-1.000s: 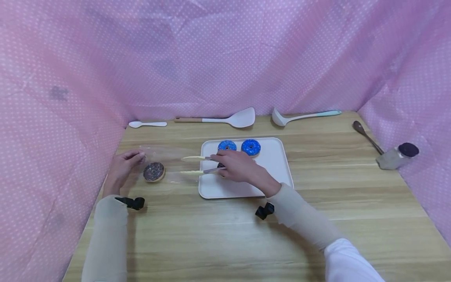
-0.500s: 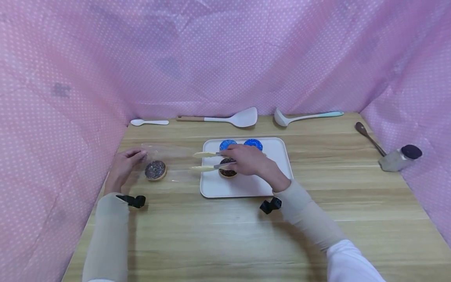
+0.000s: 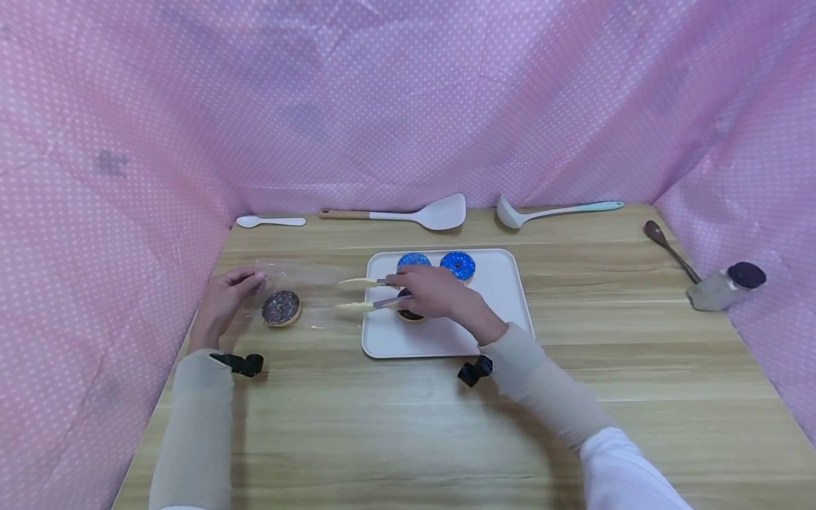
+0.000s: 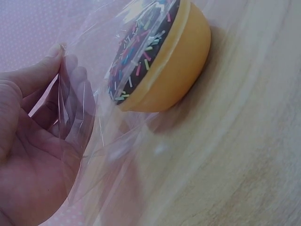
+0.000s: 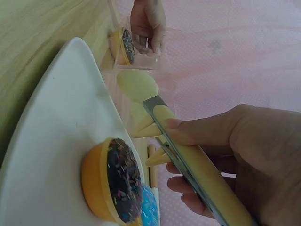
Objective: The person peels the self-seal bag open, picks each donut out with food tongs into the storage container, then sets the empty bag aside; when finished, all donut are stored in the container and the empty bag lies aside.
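My left hand (image 3: 222,301) pinches the edge of a clear plastic bag (image 3: 312,270) between thumb and fingers. Inside the bag lies a chocolate-topped doughnut (image 3: 282,309) with coloured sprinkles; its tan side shows in the left wrist view. My right hand (image 3: 433,289) grips yellow-handled tongs (image 5: 200,172) above the white tray (image 3: 503,319). The tongs' pale tips stand apart with nothing between them, pointing left near the bag's right end; whether they are inside it I cannot tell. Under the right hand, partly hidden, a second chocolate doughnut (image 5: 124,181) sits on the tray.
Two blue doughnuts, a darker one (image 3: 457,265) and a lighter one (image 3: 414,260), sit at the tray's back. Along the rear lie a small white spoon (image 3: 270,222), a turner (image 3: 440,212) and a ladle (image 3: 510,214). A brown spoon (image 3: 669,248) and dark-lidded jar (image 3: 714,290) stand right.
The right hand with the tongs has gone right across the tray, then back left a little. The left hand keeps its pinch on the bag, and the doughnuts stay put.
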Action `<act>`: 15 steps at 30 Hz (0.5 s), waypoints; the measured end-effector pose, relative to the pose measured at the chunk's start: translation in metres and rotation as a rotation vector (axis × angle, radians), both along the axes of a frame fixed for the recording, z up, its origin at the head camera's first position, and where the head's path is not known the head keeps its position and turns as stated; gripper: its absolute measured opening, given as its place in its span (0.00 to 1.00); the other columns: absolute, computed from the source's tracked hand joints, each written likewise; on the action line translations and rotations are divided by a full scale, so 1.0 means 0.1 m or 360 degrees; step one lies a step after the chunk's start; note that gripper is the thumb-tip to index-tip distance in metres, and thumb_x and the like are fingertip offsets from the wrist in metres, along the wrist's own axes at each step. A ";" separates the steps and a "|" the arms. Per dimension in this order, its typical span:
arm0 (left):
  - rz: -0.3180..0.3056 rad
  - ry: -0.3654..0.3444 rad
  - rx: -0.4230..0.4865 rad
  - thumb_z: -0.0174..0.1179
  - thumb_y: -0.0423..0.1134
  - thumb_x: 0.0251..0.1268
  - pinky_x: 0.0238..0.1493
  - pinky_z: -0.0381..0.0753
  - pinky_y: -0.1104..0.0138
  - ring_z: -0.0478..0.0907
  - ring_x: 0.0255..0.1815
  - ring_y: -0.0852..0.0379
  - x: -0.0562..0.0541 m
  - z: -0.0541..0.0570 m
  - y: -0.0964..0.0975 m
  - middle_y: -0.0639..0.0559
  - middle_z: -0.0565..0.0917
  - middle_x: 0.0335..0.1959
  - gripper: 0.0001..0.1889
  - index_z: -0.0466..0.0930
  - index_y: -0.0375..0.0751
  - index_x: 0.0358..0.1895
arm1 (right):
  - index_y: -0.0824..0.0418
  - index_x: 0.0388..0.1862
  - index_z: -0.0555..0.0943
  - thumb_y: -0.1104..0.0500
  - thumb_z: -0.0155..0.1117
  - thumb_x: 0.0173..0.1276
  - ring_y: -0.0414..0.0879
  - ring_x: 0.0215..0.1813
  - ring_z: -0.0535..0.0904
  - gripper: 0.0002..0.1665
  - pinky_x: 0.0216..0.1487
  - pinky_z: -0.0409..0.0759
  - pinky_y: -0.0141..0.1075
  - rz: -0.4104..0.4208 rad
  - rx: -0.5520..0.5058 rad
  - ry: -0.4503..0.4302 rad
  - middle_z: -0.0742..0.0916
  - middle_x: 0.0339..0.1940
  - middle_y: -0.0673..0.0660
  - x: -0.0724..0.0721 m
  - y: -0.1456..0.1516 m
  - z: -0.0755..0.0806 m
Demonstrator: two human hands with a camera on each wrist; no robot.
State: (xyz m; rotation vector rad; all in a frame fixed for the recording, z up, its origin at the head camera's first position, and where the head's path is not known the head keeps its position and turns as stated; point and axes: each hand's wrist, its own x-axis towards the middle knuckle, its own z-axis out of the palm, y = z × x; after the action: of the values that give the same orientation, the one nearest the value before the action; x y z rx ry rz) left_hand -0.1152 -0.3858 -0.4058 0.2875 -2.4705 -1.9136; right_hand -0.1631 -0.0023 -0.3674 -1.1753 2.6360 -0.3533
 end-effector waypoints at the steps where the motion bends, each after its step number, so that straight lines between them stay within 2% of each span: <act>1: -0.0001 0.0000 0.0009 0.60 0.38 0.67 0.39 0.80 0.78 0.78 0.35 0.67 0.00 0.00 0.00 0.62 0.84 0.31 0.20 0.73 0.20 0.51 | 0.51 0.63 0.76 0.49 0.62 0.67 0.44 0.48 0.78 0.26 0.44 0.81 0.40 0.0013 -0.0002 0.0001 0.83 0.53 0.52 0.00 -0.03 -0.01; 5: -0.0010 0.0001 -0.0003 0.60 0.38 0.67 0.39 0.80 0.78 0.78 0.35 0.67 0.00 -0.01 0.00 0.61 0.84 0.31 0.23 0.70 0.17 0.52 | 0.49 0.64 0.75 0.49 0.62 0.68 0.43 0.49 0.78 0.26 0.49 0.81 0.39 0.0055 0.0006 0.0030 0.82 0.54 0.50 -0.02 -0.17 -0.05; 9: -0.0010 0.0006 -0.0034 0.60 0.38 0.67 0.39 0.80 0.78 0.78 0.35 0.67 -0.01 -0.05 -0.03 0.62 0.84 0.31 0.23 0.71 0.18 0.53 | 0.48 0.65 0.73 0.48 0.62 0.68 0.43 0.48 0.78 0.27 0.48 0.81 0.39 0.0074 0.0002 0.0031 0.82 0.54 0.50 -0.04 -0.30 -0.09; 15: 0.0012 0.0018 -0.0065 0.62 0.41 0.65 0.38 0.79 0.80 0.78 0.35 0.70 -0.06 -0.17 -0.10 0.65 0.84 0.31 0.14 0.80 0.33 0.46 | 0.48 0.66 0.72 0.47 0.62 0.68 0.45 0.54 0.78 0.29 0.47 0.82 0.41 0.0064 0.0021 0.0021 0.81 0.57 0.50 -0.08 -0.42 -0.13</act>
State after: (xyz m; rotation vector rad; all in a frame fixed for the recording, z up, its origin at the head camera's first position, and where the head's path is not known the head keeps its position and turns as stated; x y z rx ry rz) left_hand -0.1213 -0.3955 -0.4233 0.2840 -2.4942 -1.8537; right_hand -0.1714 -0.0440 -0.3802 -1.2289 2.6176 -0.3217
